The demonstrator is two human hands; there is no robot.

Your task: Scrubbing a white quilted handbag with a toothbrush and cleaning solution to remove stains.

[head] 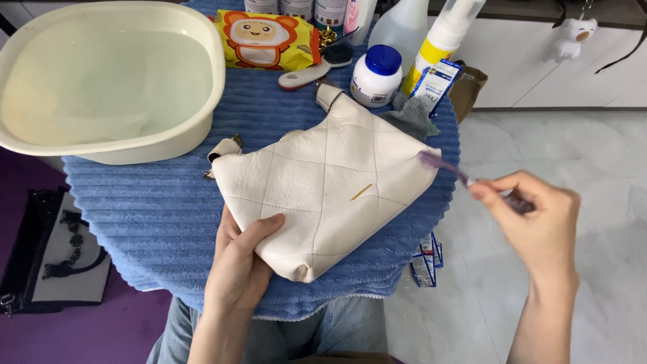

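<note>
A cream quilted leather bag [323, 182] lies flat on a blue ribbed towel [155, 216] that covers a small round table. A short yellow streak [361, 193] marks the bag's front. My left hand [239, 259] grips the bag's near lower corner, thumb on top. My right hand [536, 212] is off the table's right edge and holds a purple toothbrush [441, 165]. The blurred brush head is at the bag's upper right corner.
A cream basin [108, 145] of water sits at the back left. Behind the bag are a yellow wipes pack [266, 40], a white brush [313, 67], a blue-capped white jar [376, 77], a foam pump bottle [441, 44] and a grey cloth [412, 114]. A small box [426, 259] lies on the floor.
</note>
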